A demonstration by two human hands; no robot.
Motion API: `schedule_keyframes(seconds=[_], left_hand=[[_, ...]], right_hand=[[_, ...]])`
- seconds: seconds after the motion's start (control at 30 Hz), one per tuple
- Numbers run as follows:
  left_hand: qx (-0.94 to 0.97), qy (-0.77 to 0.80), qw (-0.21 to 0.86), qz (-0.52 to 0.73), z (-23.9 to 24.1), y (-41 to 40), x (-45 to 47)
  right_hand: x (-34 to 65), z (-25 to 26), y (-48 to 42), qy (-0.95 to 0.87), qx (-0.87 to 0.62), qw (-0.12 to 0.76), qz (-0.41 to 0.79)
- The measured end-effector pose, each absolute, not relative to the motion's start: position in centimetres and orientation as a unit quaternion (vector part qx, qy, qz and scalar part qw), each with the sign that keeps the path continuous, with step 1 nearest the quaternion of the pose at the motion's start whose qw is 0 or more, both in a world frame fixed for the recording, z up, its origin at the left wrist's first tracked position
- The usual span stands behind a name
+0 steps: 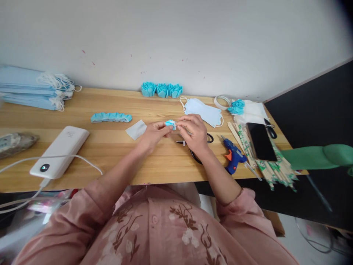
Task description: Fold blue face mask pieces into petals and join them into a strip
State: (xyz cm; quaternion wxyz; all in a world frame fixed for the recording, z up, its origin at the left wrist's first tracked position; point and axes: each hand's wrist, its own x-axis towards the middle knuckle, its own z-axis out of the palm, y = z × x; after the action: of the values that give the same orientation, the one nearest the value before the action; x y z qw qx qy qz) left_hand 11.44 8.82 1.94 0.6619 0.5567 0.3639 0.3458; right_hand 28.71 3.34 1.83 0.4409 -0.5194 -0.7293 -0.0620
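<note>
I see both hands meeting over the middle of the wooden table (116,158). The left hand (153,135) and the right hand (193,133) each pinch one end of a small folded blue piece (170,124), held just above the tabletop, fingers closed on it. Black scissors (210,138) lie under the right wrist, and a blue glue gun (234,154) lies near them.

Of made-up work, I count a row of three pleated blue bundles (161,89) at the wall, a pleated strip (111,117) to the left, and one more blue bundle (236,106) by the tape roll (222,102). I judge much material unused: a flat face mask (203,111) lies just beyond the hands, and a stack of masks (30,90) sits far left.
</note>
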Motion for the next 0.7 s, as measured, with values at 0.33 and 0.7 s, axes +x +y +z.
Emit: schedule_keyframes(seconds=[0.33, 0.7], left_hand=[[0.57, 0.372, 0.633, 0.367, 1.42, 9.2, 11.6], [0.573, 0.367, 0.633, 0.369, 2.01, 9.13, 11.49]], right_hand=[[28.23, 2.09, 3.34, -0.721, -0.527, 0.446, -0.061], [28.39, 2.07, 3.2, -0.722, -0.516, 0.454, -0.075]])
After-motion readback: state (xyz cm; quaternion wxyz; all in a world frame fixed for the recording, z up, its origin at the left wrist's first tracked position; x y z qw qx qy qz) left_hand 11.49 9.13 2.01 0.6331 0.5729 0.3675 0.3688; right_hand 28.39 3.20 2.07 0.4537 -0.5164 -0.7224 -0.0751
